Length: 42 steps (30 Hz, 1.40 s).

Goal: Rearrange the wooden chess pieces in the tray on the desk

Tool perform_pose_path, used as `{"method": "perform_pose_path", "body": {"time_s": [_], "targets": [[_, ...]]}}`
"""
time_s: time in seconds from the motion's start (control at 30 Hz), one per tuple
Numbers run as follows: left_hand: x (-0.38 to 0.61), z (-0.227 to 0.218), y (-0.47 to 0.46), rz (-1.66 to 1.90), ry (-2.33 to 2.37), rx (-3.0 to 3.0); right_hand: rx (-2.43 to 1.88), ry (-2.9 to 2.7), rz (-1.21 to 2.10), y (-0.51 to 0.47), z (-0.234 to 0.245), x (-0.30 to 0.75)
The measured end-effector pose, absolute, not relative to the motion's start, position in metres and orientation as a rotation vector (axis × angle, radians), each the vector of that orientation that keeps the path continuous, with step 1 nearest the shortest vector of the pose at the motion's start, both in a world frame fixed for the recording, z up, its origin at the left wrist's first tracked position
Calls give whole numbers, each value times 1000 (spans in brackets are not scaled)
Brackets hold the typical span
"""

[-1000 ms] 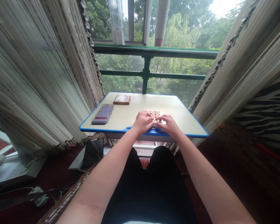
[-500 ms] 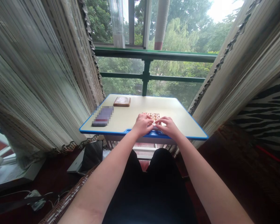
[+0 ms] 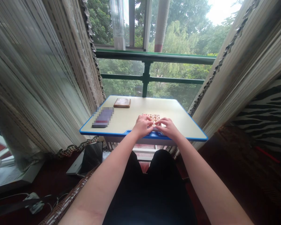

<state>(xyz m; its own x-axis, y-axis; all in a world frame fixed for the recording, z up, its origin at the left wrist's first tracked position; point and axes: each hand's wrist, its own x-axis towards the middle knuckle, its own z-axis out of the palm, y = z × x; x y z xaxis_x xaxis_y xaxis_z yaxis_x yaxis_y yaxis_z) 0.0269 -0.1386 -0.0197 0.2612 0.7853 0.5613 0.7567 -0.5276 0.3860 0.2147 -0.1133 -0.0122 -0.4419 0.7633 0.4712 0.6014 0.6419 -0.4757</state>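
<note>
While both hands work at the tile board (image 3: pixel 151 117), the arranging seems unfinished.
Left hand (image 3: pixel 142 125) and right hand (image 3: pixel 169 127) rest curled on its near edge at frame centre on the desk (image 3: pixel 126 120); whether they grip a tile, I cannot tell.

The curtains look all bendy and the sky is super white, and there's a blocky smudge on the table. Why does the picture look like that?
In the head view, the wide lens bows the curtains outward; the sky is washed out by daylight; the blocky patch on the table is pixelated, so what lies there cannot be told; the left hand and right hand are small but fairly sharp.
</note>
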Motion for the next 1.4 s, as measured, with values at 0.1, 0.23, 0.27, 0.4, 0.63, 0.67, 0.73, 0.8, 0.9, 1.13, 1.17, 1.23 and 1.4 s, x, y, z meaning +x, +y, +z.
{"method": "perform_pose_path", "body": {"time_s": [0.1,0.23,0.27,0.4,0.63,0.67,0.73,0.8,0.9,1.13,1.17,1.23,1.4], "targets": [[27,-20,-138,1129,1503,2468,-1056,-2188,310,-113,-12,215],[27,-21,-138,1123,1501,2478,-1075,-2179,322,-113,-13,215],[27,-21,-138,1121,1503,2482,-1075,-2179,324,-113,-13,215],[27,-20,-139,1113,1504,2494,-1086,-2165,333,-112,-13,215],[27,-19,-139,1123,1509,2473,-1068,-2171,364,-113,-13,215],[26,-19,-139,1123,1510,2469,-1069,-2169,369,-113,-13,215],[26,-19,-139,1126,1506,2465,-1071,-2166,378,-113,-12,215],[26,-19,-139,1134,1500,2464,-1069,-2166,383,-114,-12,215],[26,-20,-139,1139,1500,2458,-1062,-2172,380,-114,-11,215],[26,-21,-138,1156,1501,2450,-1074,-2171,379,-114,-12,215],[26,-21,-138,1158,1498,2452,-1077,-2172,378,-114,-11,215],[26,-20,-138,1155,1493,2458,-1076,-2177,377,-114,-11,215],[26,-18,-140,1127,1496,2468,-1075,-2183,375,-115,-10,215]]}}
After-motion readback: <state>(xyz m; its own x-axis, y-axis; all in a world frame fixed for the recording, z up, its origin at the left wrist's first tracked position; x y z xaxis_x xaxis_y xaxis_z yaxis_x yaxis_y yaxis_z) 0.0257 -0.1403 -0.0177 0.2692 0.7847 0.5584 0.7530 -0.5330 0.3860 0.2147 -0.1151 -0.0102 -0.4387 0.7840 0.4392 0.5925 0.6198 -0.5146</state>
